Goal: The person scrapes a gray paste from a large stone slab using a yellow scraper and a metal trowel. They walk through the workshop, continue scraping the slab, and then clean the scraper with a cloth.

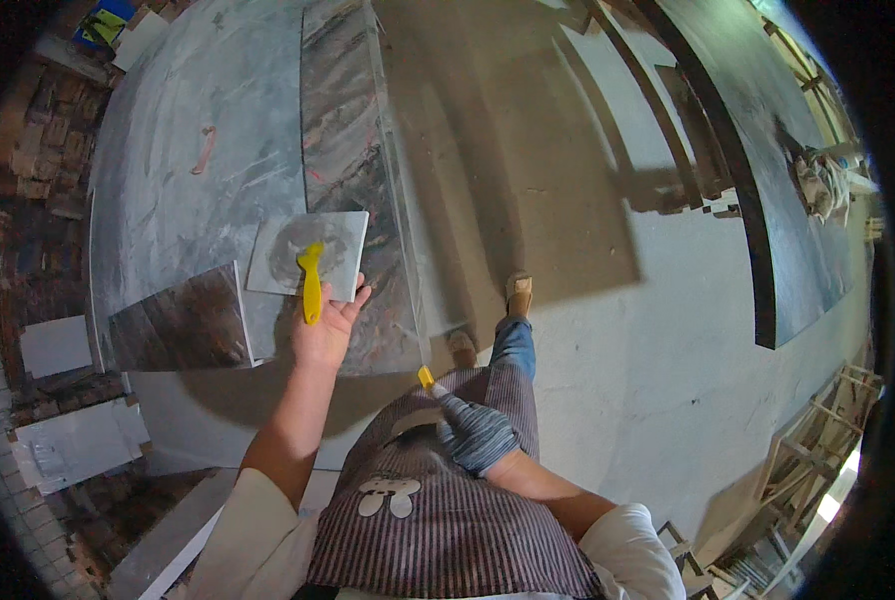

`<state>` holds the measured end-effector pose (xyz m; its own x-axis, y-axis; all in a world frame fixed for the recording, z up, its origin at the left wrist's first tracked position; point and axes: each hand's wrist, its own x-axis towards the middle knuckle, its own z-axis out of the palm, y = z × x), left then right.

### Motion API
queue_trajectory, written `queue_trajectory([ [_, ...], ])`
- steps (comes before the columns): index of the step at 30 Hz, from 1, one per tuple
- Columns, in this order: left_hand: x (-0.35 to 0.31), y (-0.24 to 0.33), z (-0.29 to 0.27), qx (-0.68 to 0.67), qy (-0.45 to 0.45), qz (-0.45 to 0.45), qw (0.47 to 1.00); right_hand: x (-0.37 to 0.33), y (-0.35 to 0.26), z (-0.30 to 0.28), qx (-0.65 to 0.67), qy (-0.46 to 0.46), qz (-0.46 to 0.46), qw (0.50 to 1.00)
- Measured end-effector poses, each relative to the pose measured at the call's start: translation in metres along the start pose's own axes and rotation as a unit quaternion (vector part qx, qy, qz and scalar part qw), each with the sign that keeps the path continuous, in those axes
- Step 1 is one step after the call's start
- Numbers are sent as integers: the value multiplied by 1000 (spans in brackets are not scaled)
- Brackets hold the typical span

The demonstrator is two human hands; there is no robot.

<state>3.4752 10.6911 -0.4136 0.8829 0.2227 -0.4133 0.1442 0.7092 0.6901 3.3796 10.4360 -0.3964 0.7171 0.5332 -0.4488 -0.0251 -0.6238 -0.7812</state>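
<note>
We held the grey-smeared tile (pixel 343 255) by its near edge over the mottled slab (pixel 343 130) with our left hand (pixel 326 328), yellow scraper (pixel 311 270) lying across, our gloved right hand (pixel 478 434) gripping a yellow-tipped tool (pixel 426 377), apparently preparing paste, which next called for steadying the tile.

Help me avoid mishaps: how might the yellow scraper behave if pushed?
The yellow scraper would probably feel light: its slim handle looks plastic. It might tip, since that handle overhangs the square board. Grey smear around its head could make it drag.
</note>
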Motion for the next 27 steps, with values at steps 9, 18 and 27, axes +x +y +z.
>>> queue_trajectory([
  [9,-3,0,0,-5,-7,10,1000,-34,34,-20,270,119,3,955],
  [18,2,-3,-2,-45,-18,-1,999,12,86,-12,392,-7,-40,919],
  [27,4,-5,-12,-65,-18,4,998,27,59,10,425,-16,12,905],
])
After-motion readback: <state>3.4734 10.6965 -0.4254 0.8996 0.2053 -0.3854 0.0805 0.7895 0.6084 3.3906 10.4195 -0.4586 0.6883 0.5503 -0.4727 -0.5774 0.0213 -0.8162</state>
